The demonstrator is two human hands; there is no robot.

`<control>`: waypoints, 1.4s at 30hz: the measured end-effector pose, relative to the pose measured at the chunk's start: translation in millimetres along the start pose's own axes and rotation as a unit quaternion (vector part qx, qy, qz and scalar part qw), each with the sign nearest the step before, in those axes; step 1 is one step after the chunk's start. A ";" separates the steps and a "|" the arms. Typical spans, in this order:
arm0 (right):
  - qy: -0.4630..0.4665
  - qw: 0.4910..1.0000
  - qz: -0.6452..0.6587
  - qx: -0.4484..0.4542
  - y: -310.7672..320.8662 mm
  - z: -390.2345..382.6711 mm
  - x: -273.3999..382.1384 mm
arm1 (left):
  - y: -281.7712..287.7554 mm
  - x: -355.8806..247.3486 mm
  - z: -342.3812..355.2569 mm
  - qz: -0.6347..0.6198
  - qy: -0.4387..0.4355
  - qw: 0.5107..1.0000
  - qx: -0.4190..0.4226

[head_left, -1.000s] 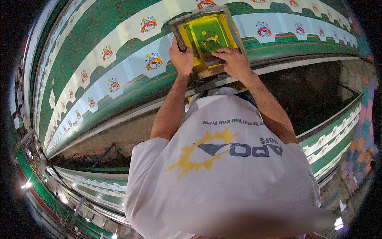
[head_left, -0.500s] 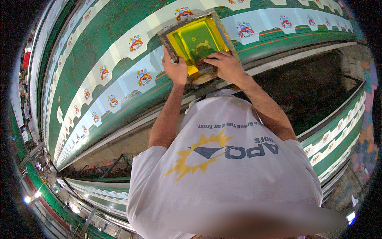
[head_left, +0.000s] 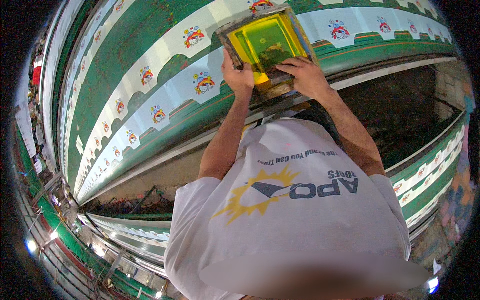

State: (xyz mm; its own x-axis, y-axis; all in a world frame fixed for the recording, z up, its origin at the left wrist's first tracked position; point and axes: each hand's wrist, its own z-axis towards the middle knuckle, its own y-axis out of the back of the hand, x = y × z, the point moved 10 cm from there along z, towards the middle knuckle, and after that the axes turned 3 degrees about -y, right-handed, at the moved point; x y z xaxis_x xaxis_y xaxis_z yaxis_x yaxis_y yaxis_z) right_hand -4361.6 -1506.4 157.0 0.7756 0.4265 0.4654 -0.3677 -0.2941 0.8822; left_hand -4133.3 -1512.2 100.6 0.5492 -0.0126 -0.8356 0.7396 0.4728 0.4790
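Our left hand (head_left: 239, 76) clamps the left edge of the yellow screen frame (head_left: 270, 37) over the green surface (head_left: 372, 48); our right hand (head_left: 307, 77) touches its near side, grip unclear. Neighbouring pale pieces (head_left: 340, 30) already carry prints; underneath, we cannot tell.

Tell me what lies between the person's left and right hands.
In the head view, the near part of the yellow-edged printing screen lies between the left hand and right hand.
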 end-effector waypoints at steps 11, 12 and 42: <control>0.027 1.000 -0.003 -0.011 7.8 -1.7 1.0 | -4.3 9.3 1.8 -0.142 0.057 0.988 0.017; 0.029 1.000 -0.002 -0.009 8.8 -1.2 1.5 | -4.2 11.7 2.1 -0.119 0.062 0.991 0.020; 0.059 0.998 0.000 0.036 29.2 166.6 -20.8 | -6.6 12.0 -2.3 -0.008 0.073 0.997 0.036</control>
State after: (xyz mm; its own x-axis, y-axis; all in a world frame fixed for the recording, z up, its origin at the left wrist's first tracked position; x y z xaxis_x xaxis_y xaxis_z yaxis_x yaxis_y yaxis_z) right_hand -4303.0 -1666.4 161.2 0.7085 0.5234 0.4734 -0.3260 -0.3522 0.8773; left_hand -4132.4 -1513.4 86.7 0.4784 0.1106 -0.8712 0.7773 0.4082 0.4787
